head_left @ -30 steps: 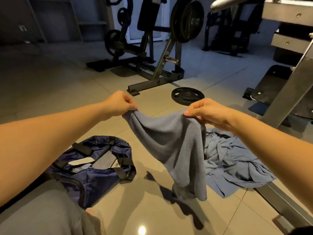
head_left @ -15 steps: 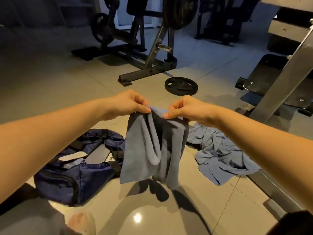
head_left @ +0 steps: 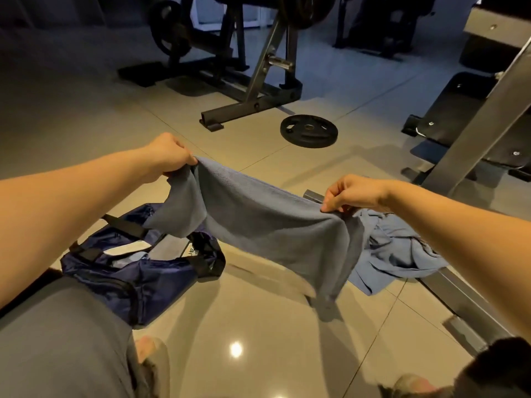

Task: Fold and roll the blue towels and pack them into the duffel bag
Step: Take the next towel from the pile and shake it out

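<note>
- held towel [head_left: 273, 225] is looking like soft matt terry cloth with a fine nap
- towel heap [head_left: 399, 251], near right, is showing the same matt cloth
- duffel bag [head_left: 138, 280] is showing faintly shiny navy fabric and black webbing straps
- floor tiles [head_left: 273, 354] are looking smooth and glossy, reflecting a light
- weight plate [head_left: 309, 130] is looking matt black
- rack frame [head_left: 250, 109], far, is showing dull dark metal

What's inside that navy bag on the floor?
The duffel bag is open on top; something pale shows inside, too dim to identify. The held towel hides its far end.
</note>
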Demonstrator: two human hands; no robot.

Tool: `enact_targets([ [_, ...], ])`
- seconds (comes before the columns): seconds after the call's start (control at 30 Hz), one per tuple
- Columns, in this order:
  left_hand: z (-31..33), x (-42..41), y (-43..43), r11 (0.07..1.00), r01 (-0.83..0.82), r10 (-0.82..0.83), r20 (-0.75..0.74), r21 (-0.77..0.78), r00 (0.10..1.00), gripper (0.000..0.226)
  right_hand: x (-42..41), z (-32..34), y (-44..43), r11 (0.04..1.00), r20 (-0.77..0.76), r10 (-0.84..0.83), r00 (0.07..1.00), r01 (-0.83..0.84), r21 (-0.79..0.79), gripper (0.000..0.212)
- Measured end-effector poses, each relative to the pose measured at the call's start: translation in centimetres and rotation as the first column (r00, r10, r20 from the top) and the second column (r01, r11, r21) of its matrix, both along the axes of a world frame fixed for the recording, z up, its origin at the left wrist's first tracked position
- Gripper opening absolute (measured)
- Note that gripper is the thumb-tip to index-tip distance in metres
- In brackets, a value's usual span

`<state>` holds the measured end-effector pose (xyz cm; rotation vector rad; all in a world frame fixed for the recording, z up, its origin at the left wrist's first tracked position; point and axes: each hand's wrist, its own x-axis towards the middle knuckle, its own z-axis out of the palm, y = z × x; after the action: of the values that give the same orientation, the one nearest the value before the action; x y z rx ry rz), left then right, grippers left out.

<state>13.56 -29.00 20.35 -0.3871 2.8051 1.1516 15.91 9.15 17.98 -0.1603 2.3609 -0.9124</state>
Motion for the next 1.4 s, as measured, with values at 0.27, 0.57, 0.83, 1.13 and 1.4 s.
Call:
enact_targets([
  [0.27, -0.5, -0.4, 1.3, 1.000, 0.012, -0.012, -0.005, 0.017, 1.000, 0.015, -0.2, 0.8, -0.5, 0.981, -0.019, -0.142, 0.990, 0.138, -0.135, 0.021],
  [0.57, 0.7, 2.4, 7.4, 0.838, 0.533, -0.540, 0.047, 0.114, 0.840, 0.037, 0.8, 3.9, -6.3, 0.948, -0.157, -0.046, 0.987, -0.007, -0.320, 0.018],
  [0.83, 1.1, 2.8, 9.4, 0.690, 0.637, -0.706, 0.124, 0.343, 0.697, 0.020, 1.7, 4.4, -8.1, 0.942, -0.148, 0.100, 0.984, -0.142, -0.305, 0.011],
  [1.13, -0.5, 1.4, 6.3, 0.859, 0.479, -0.509, 0.185, 0.183, 0.841, 0.005, 1.2, 3.1, -2.8, 0.969, 0.056, 0.014, 0.998, 0.000, -0.246, 0.022],
  [1.4, -1.2, 0.8, 5.7, 0.944, 0.322, -0.329, 0.111, 0.074, 0.938, 0.015, 0.7, 3.8, -1.4, 0.962, 0.119, -0.047, 0.992, 0.077, -0.264, 0.013],
])
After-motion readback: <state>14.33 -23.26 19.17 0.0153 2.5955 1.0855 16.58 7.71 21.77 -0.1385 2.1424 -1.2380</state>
